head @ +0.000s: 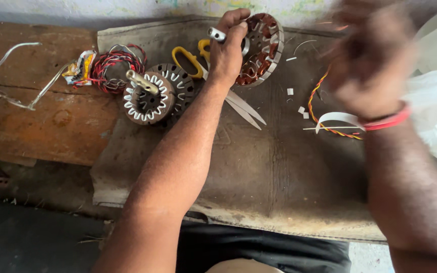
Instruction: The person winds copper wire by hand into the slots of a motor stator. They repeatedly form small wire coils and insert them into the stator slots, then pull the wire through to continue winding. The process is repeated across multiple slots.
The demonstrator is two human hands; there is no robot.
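- A pale wall [127,7], stained with faint green and yellow marks, runs along the far side.
- A worn wooden board [41,116], orange-brown, lies at the left.
- A grey, dusty mat [274,187] covers the work surface.
- Dark floor [21,237] shows below, in flat daylight.

The left hand [231,48] grips a wound motor core [259,48] by its shaft. Yellow-handled scissors [213,76] lie under its wrist. The blurred right hand [367,65] hovers above twisted wire [324,108].
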